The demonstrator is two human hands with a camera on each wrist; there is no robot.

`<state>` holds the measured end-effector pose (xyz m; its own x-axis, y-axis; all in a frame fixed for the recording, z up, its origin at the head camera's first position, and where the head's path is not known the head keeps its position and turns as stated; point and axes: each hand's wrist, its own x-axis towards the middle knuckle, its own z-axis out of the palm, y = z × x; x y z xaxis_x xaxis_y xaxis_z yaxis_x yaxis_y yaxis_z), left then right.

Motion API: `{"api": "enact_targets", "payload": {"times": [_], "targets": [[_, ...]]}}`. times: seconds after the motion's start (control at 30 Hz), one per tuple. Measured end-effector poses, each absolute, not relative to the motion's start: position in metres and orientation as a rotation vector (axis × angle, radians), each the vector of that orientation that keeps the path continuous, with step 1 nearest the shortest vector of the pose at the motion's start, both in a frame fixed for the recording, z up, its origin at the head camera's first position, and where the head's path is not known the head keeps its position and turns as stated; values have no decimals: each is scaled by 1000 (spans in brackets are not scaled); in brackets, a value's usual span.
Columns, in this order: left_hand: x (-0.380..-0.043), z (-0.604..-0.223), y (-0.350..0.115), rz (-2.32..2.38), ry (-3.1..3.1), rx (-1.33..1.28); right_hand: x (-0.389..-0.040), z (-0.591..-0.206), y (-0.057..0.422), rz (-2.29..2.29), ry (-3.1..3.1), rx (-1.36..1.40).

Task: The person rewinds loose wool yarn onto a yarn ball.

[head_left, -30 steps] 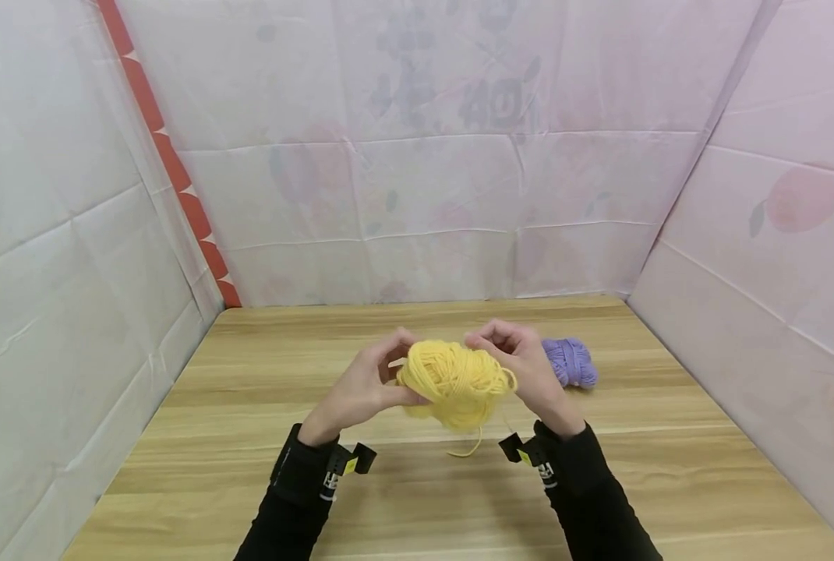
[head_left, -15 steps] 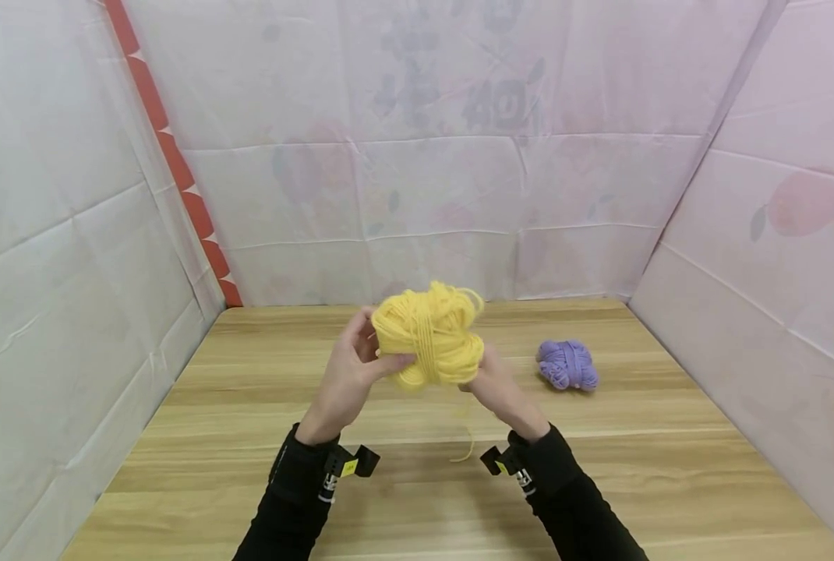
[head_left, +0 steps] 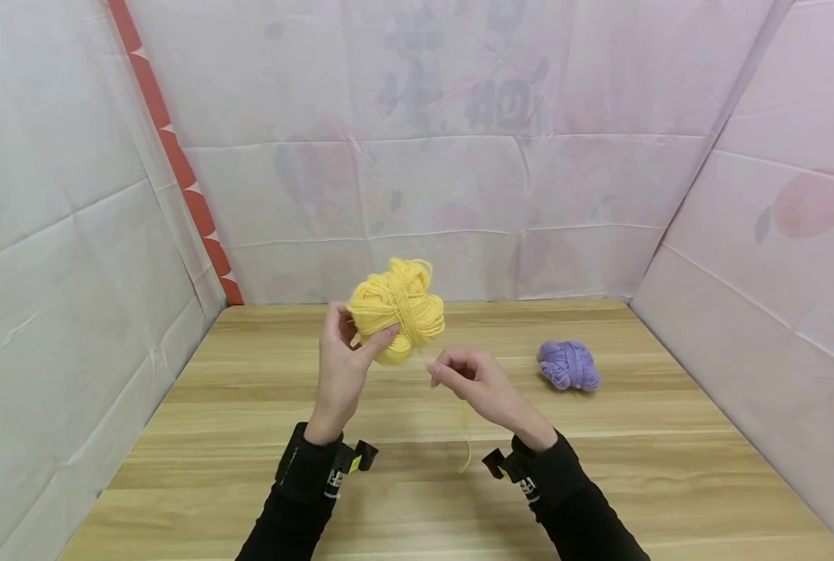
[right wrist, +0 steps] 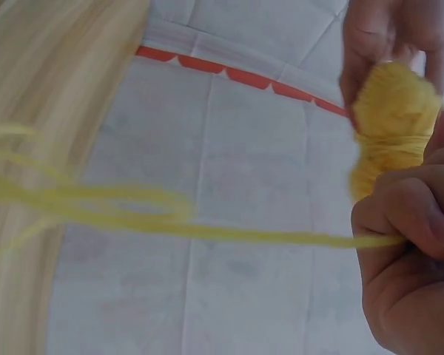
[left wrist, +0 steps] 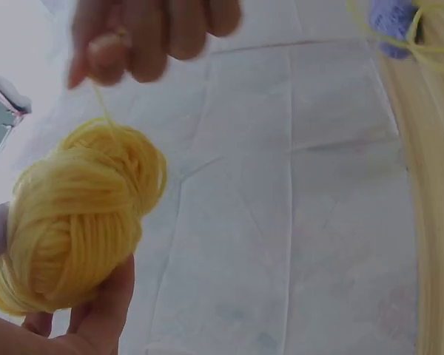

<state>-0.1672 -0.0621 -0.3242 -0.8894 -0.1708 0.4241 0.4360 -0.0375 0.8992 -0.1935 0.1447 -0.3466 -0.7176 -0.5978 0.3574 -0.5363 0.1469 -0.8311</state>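
A yellow skein of yarn [head_left: 399, 308] is held up above the table by my left hand [head_left: 341, 366], thumb across its near side and fingers behind. My right hand [head_left: 483, 389], lower and to the right, pinches a yellow strand. In the left wrist view that strand [left wrist: 103, 103] runs from the skein [left wrist: 78, 214] up to the fingers of the right hand [left wrist: 155, 37]. From the right hand [right wrist: 414, 237] a loose tail of yarn [right wrist: 274, 236] trails away in the right wrist view; in the head view its end hangs below that hand.
A purple skein of yarn [head_left: 567, 365] lies on the wooden table [head_left: 249, 483] to the right of my hands. White sheeting [head_left: 445, 195] walls the table at the back and both sides. A red strip [head_left: 178, 156] runs down the back left corner.
The yellow skein has moved up and left with my left hand. My right hand went behind it, then came away lower right with a strand drawn between them.
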Motion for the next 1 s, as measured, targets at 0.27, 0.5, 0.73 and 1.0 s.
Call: {"api": "enact_targets", "payload": {"times": [0.27, 0.5, 0.73, 1.0], "targets": [[-170, -331, -61, -1701, -1980, -220, -179, -328, 160, -1713, 2290, -1204], [-172, -331, -59, -1546, -2143, -286, -174, -316, 176, -1881, 2309, -1238], [-173, -333, -57, -1498, -2294, -552, -172, -311, 191, -2144, 2319, -1169], [-169, -333, -55, -1510, -2470, -925, -179, -313, 196, -2320, 2325, -1052]]}}
